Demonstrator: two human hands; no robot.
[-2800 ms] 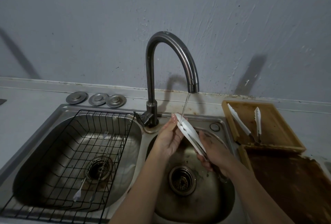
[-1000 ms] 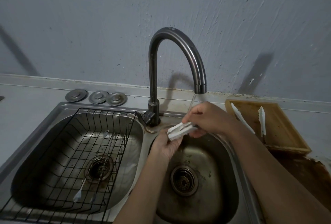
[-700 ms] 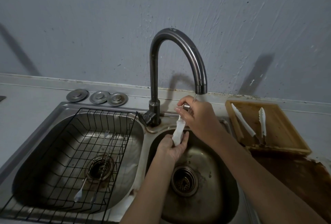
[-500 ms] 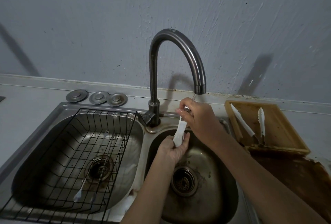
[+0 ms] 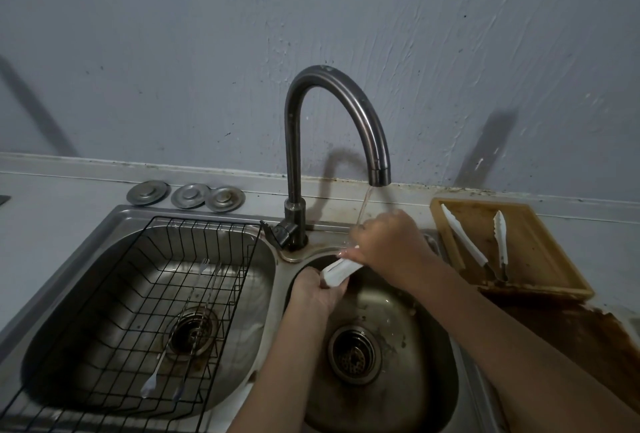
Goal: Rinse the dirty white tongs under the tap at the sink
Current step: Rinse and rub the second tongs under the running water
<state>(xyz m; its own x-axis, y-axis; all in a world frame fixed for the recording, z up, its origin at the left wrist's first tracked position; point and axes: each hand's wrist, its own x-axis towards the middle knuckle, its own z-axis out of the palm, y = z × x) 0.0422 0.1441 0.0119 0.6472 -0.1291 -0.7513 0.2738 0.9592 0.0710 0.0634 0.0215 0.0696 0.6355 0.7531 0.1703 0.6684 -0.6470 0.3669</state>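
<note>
Holding the white tongs (image 5: 337,271) over the right basin of the sink (image 5: 391,394), we are gripping their lower end in our left hand (image 5: 317,289), fingers curled round it. Our right hand (image 5: 388,244) is closing over the upper end under the tap (image 5: 332,131), where water (image 5: 363,211) is running onto our knuckles.

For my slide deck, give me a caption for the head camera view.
Both hands, left hand and right hand, hold white tongs under the running tap above the right sink basin.
</note>
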